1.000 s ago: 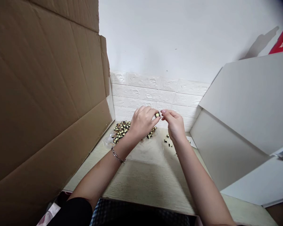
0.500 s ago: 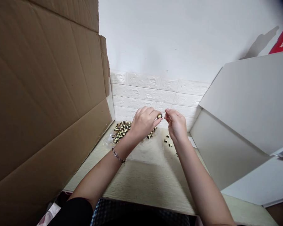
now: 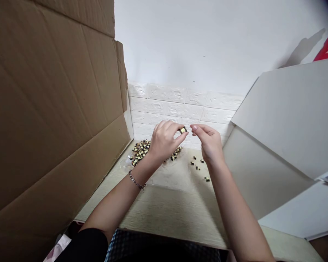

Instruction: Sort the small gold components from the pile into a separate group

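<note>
Holding a tiny yellow-and-black coil part [image 3: 183, 130] up mid-frame, pinched in the left hand [image 3: 164, 140], while the right hand [image 3: 209, 143] has just eased away, its fingers [image 3: 194, 127] empty beside it; the main pile [image 3: 140, 152] sits left on the desk [image 3: 166, 207].

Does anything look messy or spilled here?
Yes, a few small black-and-yellow parts lie scattered on the pale tabletop, away from the main pile, so they look spilled.

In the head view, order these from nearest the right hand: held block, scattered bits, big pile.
1. Small black-and-gold block, pinched by the left hand, left of the right hand.
2. Few scattered black-and-gold bits, lower down.
3. Heaped black-and-gold pile, farther left.
</note>
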The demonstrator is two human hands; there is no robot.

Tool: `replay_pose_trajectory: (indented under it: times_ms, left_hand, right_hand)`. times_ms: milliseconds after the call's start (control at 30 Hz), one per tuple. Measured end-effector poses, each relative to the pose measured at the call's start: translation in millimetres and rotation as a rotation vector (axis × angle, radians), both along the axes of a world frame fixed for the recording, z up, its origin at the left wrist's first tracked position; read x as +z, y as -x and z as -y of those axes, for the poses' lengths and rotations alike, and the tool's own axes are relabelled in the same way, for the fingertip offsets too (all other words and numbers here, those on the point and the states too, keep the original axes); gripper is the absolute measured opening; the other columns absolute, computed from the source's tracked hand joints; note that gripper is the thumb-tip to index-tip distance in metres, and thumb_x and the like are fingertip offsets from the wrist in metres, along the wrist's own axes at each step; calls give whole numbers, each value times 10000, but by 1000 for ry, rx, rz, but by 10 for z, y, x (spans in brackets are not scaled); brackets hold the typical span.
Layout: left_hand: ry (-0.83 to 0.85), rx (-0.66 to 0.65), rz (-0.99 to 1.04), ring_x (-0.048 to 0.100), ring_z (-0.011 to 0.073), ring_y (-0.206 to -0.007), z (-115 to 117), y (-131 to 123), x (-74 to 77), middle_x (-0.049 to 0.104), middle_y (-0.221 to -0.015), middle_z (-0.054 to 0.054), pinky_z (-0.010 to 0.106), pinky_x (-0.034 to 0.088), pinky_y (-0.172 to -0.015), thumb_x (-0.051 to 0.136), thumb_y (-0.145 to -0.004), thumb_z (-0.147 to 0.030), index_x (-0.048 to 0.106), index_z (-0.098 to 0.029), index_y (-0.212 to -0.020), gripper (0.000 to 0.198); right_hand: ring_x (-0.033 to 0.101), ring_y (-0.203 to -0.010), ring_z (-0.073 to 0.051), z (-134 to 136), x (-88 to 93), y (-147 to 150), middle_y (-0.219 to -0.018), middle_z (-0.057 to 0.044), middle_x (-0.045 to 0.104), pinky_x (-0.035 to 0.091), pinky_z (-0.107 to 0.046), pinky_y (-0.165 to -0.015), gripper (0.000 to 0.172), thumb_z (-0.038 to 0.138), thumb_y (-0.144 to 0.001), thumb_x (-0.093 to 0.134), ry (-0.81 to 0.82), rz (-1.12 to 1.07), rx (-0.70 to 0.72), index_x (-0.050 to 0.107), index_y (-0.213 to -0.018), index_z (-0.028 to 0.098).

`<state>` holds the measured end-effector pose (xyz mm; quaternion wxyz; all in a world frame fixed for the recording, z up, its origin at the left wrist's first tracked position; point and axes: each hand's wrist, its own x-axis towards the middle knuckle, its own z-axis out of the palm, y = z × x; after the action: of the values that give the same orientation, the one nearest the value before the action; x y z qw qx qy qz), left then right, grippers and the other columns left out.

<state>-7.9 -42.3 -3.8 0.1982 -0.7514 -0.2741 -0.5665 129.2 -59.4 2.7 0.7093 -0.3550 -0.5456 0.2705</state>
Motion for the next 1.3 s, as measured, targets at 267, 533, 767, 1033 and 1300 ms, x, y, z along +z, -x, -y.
replay_pose_trajectory:
  times_ms: [267, 533, 767, 1033, 1300]
  left_hand:
    - [-6, -5, -18, 510, 128, -757, -11, -21, -19, 611, -778, 13, 269, 372, -736, 493, -790, -351, 568, -178, -825, 192]
    - [15, 1, -20, 510, 133, -752, -16, -22, -8, 613, -779, 16, 275, 374, -738, 489, -790, -355, 570, -177, -821, 198]
    - [35, -3, -3, 510, 129, -757, -13, -28, -7, 611, -774, 12, 270, 371, -739, 486, -793, -340, 565, -177, -802, 181]
    - [12, -14, -5, 510, 127, -741, 28, -25, 7, 616, -770, 6, 266, 376, -724, 505, -782, -348, 568, -177, -807, 184]
    - [-4, -37, -12, 508, 126, -745, 32, -23, 10, 612, -765, 10, 264, 373, -732, 499, -787, -350, 570, -179, -823, 189]
  right_hand:
    - [557, -674, -119, 14, -20, 21, -659, 13, 640, 426, -287, -702, 153, 335, -616, 646, -39, 100, -96, 647, -657, 188]
    - [511, -623, -97, 10, -31, 34, -593, 38, 587, 399, -259, -663, 110, 311, -636, 631, -53, 66, -48, 631, -629, 200]
    - [512, -659, -102, 62, -37, 69, -644, 28, 584, 388, -262, -689, 92, 288, -656, 615, -117, 120, -95, 621, -629, 200]
    - [477, -607, -82, 44, -20, 58, -571, 48, 535, 370, -235, -641, 90, 276, -659, 609, -102, -19, -31, 611, -609, 201]
    - [454, -563, -65, 2, -28, 55, -544, 45, 506, 368, -223, -631, 114, 238, -653, 588, -34, -182, 114, 586, -551, 186]
